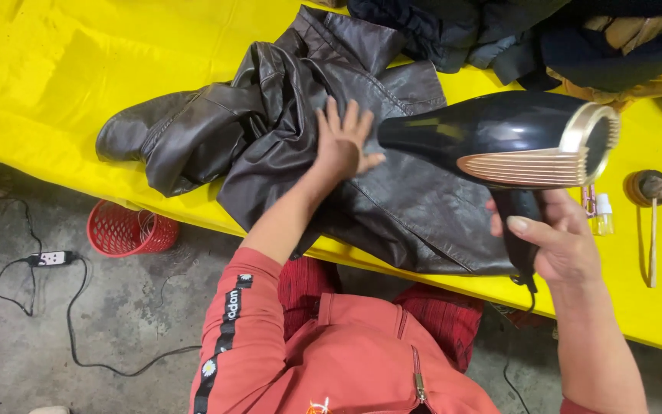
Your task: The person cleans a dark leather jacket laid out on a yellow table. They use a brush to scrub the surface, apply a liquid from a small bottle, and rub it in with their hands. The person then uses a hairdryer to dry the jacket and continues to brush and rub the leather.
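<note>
Left hand (341,146), fingers spread, presses the dark leather jacket (392,192) flat on the yellow table (55,84); right hand (557,241), at four o'clock, grips a black hair dryer (499,138) aimed at it.

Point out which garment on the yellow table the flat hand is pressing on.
The dark brown leather jacket, spread before the person: the left hand lies flat on it. The other dark clothes sit heaped, untouched, at the table's far edge.

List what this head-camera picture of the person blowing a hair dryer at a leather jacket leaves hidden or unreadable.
- Head view: the hair dryer covers part of the leather jacket.
- The right hand wraps the handle, hiding any switch.
- The left hand hides the leather beneath it.
- The clothes pile is cut by the top edge.
- The small bottle is too small to identify.
</note>
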